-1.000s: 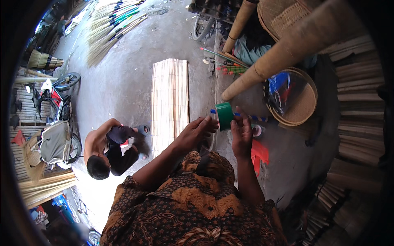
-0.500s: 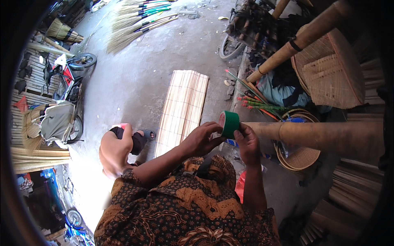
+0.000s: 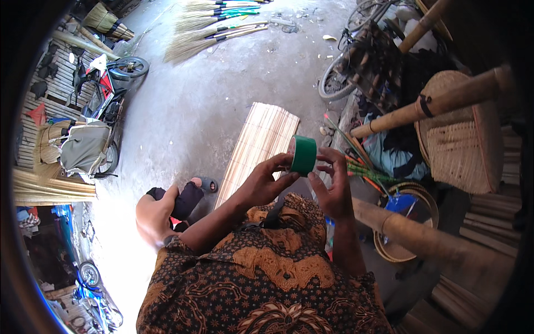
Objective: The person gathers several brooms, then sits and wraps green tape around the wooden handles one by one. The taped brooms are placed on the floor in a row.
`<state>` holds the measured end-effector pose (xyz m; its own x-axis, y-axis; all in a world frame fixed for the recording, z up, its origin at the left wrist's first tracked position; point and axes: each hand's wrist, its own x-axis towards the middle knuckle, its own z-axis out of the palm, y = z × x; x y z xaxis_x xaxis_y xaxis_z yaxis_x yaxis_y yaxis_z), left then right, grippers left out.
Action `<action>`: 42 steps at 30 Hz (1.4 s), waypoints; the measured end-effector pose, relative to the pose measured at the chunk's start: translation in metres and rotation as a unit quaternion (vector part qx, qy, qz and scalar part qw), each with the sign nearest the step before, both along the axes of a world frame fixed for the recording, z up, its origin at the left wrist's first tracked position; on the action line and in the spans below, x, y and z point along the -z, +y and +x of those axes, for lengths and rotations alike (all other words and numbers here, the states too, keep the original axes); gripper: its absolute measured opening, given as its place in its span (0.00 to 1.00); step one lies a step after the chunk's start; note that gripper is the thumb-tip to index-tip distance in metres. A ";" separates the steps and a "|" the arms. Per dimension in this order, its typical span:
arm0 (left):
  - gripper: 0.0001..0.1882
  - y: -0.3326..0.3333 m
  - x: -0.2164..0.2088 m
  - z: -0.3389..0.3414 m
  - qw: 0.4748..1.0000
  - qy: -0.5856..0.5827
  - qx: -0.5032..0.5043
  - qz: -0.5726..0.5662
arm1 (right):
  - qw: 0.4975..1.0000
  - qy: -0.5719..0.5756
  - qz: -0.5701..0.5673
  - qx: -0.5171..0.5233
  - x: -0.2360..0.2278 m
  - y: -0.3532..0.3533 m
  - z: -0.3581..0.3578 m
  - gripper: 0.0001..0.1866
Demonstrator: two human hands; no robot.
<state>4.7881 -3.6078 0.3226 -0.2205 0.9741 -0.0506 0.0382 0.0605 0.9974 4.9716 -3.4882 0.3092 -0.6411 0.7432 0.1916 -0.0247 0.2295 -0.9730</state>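
Observation:
A roll of green tape [image 3: 304, 155] is held up in front of my chest, above the near part of a slatted bamboo mat. My left hand [image 3: 271, 177] grips it from the left, its fingers reaching into the core and the thumb below. Just right of the roll, my right hand [image 3: 334, 186] has its fingers apart and slightly bent, with the tips very close to the tape's edge; whether they touch it I cannot tell. The pale bamboo mat [image 3: 258, 142] lies on the concrete floor beyond my hands.
A person [image 3: 158, 214] crouches at my left. Bamboo poles [image 3: 434, 231] jut in from the right, near woven baskets [image 3: 464, 150] and a round basket [image 3: 386, 250]. Brooms [image 3: 217, 42] lie on the far floor. A motorbike [image 3: 103, 89] stands far left, a bicycle wheel [image 3: 334, 83] far right.
My right thumb and fingers have come away from the front of the tape roll and spread apart. My left hand keeps its hold. The whole view has shifted with my head.

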 end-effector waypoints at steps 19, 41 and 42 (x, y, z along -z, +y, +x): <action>0.18 0.207 0.012 -0.149 0.988 -0.101 -0.108 0.049 | 0.926 -0.131 0.305 -0.180 -0.040 0.247 -0.195 0.28; 0.22 0.389 0.116 -0.589 0.935 -0.317 -0.158 -0.023 | 0.937 -0.109 0.193 -0.270 0.063 0.451 -0.648 0.46; 0.22 0.402 0.117 -0.628 0.948 -0.266 -0.173 -0.010 | 0.948 -0.125 0.116 -0.270 0.061 0.460 -0.690 0.43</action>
<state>4.1601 -3.2061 0.2051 -0.4654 0.8453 -0.2623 -0.4949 -0.0029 0.8689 4.2815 -3.0285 0.2483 -0.9630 0.2495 0.1018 0.0244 0.4572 -0.8890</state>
